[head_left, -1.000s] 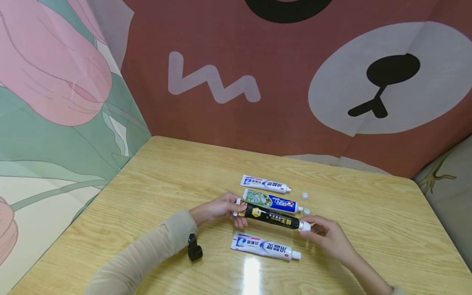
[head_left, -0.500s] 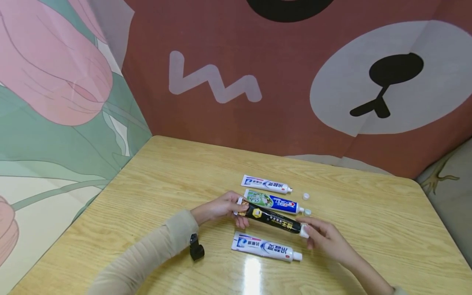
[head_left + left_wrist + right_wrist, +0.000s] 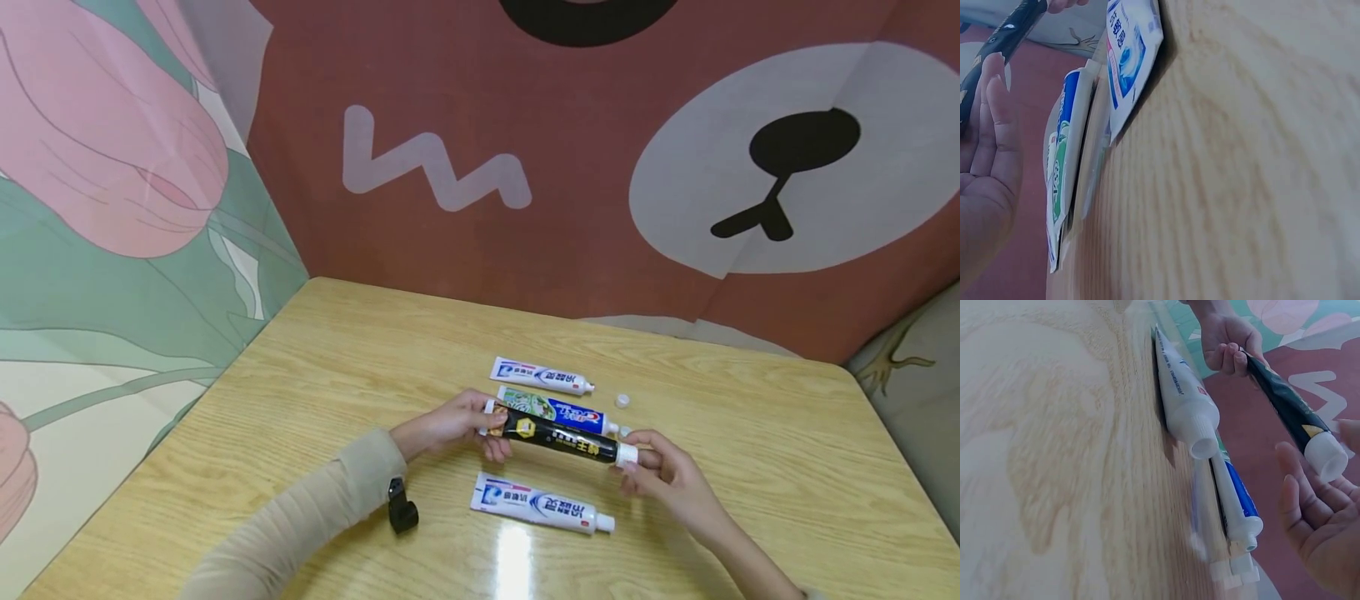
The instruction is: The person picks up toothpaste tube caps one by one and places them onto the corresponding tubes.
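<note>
My left hand (image 3: 468, 421) pinches the flat tail end of a black toothpaste tube (image 3: 562, 439), held above the table. At its other end, the thumb and fingers of my right hand (image 3: 671, 475) curl loosely round the white cap (image 3: 1327, 456). Whether every fingertip touches the cap is hard to tell. Behind the black tube lies a blue and green toothpaste tube (image 3: 577, 415), partly covered by it. A white toothpaste tube (image 3: 536, 375) lies farther back. Nearer to me is another white toothpaste tube (image 3: 536, 502), with its cap on.
One loose white cap (image 3: 622, 401) lies right of the rear tube. A second loose cap (image 3: 625, 431) is partly hidden near my right fingers. A black strap-like object (image 3: 402, 508) is by my left sleeve. The wooden table (image 3: 360, 358) meets printed wall cloths at the back and left.
The capped end of the black tube dipped half a second ago and has risen again. My right fingers have shifted their hold about the cap. My left hand keeps its pinch.
</note>
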